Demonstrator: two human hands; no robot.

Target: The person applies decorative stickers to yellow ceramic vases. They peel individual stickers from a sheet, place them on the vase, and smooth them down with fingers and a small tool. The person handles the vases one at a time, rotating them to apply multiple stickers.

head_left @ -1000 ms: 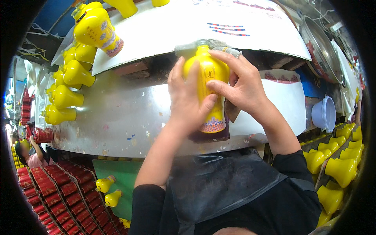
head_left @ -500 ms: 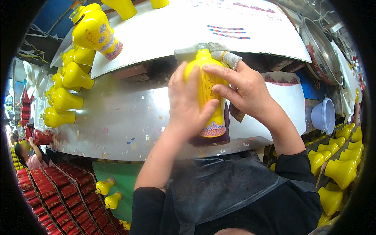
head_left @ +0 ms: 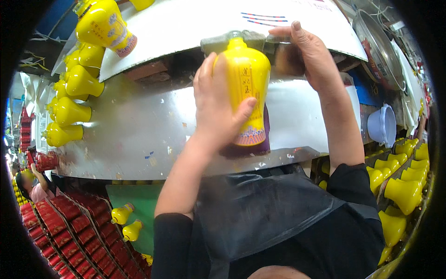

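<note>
A yellow vase-shaped bottle (head_left: 248,79) lies label-up with its neck away from me, on a dark purple pad (head_left: 267,142). Wrapped over its left side, my left hand (head_left: 216,100) has its thumb across the front. My right hand (head_left: 309,51) is off the bottle, up by the white board, thumb raised and forefinger reaching left. A blurred brown flat piece (head_left: 290,60) appears tucked in its lower fingers; its kind I cannot make out. Close to those fingertips, thin dark printed strips (head_left: 264,19) lie on the white board (head_left: 186,28). A grey cloth (head_left: 216,44) sits behind the bottle's neck.
Several yellow bottles (head_left: 67,111) lie along the bench's left edge, and one stands on the board (head_left: 102,28). At right are a pale blue bucket (head_left: 382,125) and crowded yellow bottles (head_left: 404,190). Red boxes (head_left: 69,223) fill the lower left; a person (head_left: 39,186) is beyond.
My right hand has left the bottle and moved up and away toward the strips, and the brown piece has gone with it. My left hand still holds the bottle. The whole view has shifted slightly.
</note>
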